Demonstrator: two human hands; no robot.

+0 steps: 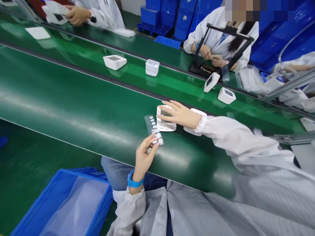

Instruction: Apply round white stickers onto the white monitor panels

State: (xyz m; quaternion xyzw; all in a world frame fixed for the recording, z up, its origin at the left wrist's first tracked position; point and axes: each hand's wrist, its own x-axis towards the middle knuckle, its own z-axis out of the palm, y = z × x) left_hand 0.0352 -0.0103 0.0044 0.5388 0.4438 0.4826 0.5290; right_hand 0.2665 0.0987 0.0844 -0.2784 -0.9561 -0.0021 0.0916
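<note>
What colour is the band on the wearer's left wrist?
Blue; the wristband shows in the head view.

The left hand [144, 157] touches a clear strip [154, 127] at its near end; the right hand [184, 116] spreads over a white device [166, 127] beside it on the green bench [73, 98]. A blue bin [44, 200] sits near left.

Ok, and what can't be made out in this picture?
Head view:
Gadget beside the clear strip: screen partly hidden by the right hand.
Second gadget: middle hidden by the same hand.
Clear strip: any print too small to read.
Blue bin: near end cut off by bottom edge.
</note>
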